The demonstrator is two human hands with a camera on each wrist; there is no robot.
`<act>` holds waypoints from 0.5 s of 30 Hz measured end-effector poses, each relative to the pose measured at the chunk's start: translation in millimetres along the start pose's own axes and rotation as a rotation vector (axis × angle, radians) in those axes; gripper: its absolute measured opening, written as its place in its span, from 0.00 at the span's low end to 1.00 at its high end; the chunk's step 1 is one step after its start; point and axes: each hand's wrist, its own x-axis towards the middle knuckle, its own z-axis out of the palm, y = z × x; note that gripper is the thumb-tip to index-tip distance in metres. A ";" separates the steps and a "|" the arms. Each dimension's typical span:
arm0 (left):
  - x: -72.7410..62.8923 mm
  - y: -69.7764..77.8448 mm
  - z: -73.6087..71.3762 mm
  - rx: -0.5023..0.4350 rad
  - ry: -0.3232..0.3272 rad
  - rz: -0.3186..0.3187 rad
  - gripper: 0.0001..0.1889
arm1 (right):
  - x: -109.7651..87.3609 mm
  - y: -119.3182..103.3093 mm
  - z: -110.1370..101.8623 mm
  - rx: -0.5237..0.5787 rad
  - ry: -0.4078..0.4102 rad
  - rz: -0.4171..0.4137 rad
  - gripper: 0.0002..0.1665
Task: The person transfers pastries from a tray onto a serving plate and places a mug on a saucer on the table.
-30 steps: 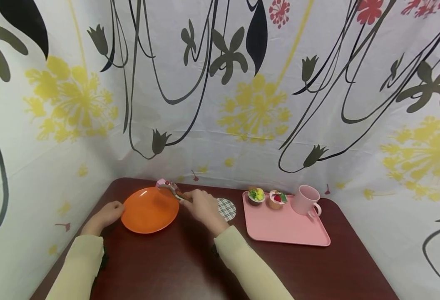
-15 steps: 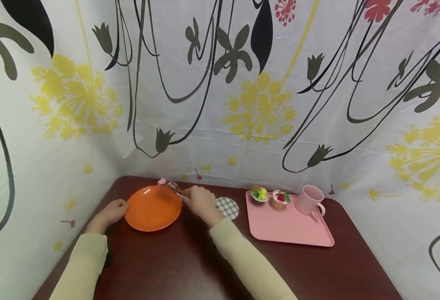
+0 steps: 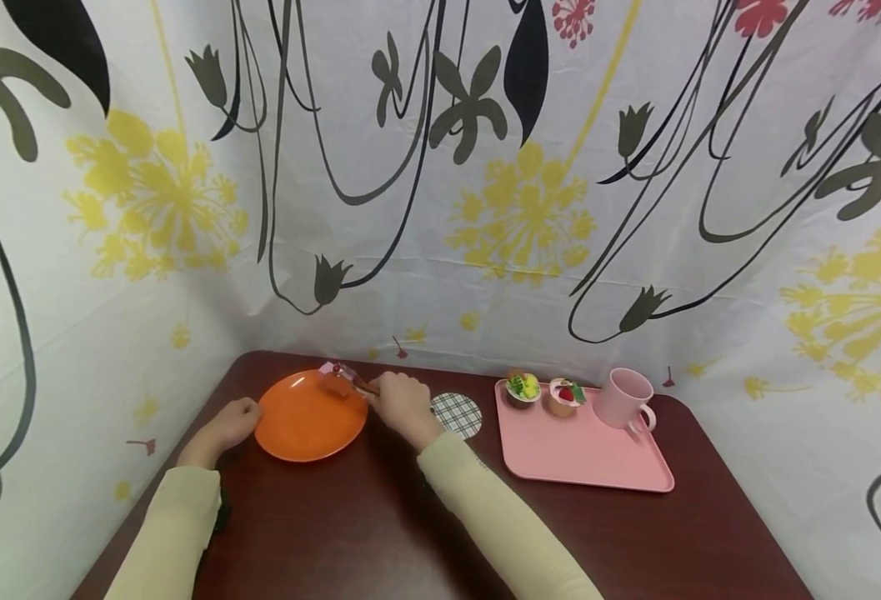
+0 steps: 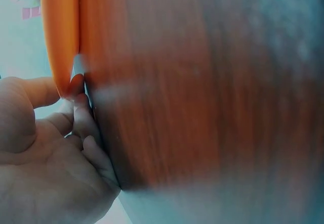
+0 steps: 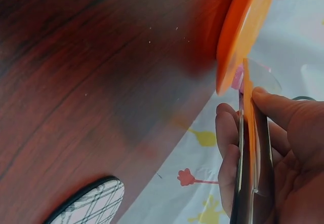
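An orange plate [image 3: 307,427] lies at the left back of the table. My left hand [image 3: 224,427] pinches its left rim; in the left wrist view the thumb is on top of the rim [image 4: 62,36] and fingers are beneath. In my right hand [image 3: 404,407] is a pair of metal tongs [image 3: 359,384], pointing left over the plate's far right part. A small pink cake piece [image 3: 327,368] with a red dot sits at the tongs' tip. The right wrist view shows the tongs [image 5: 246,148] edge-on, with the pink piece [image 5: 237,77] partly hidden.
A round checked coaster [image 3: 458,415] lies right of my right hand. Farther right, a pink tray [image 3: 583,454] carries a pink mug [image 3: 623,398] and two cupcakes [image 3: 522,390]. A patterned cloth [image 3: 410,250] hangs behind the dark table [image 3: 320,533].
The tongs' tip and the pink cake piece have come slightly lower over the plate. The left hand keeps its hold on the rim. The head view has shifted a little.
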 end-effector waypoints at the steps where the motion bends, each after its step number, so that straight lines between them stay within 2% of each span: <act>1: -0.6 1.6 0.0 0.005 0.005 -0.007 0.16 | 0.1 0.0 -0.6 0.000 0.001 -0.001 0.13; 9: -3.2 4.8 0.9 -0.016 -0.008 0.007 0.18 | 1.4 2.5 4.0 -0.028 0.003 0.016 0.14; 15: -8.6 8.9 -0.9 -0.023 -0.005 0.002 0.16 | 0.9 2.5 5.4 -0.029 -0.002 0.013 0.13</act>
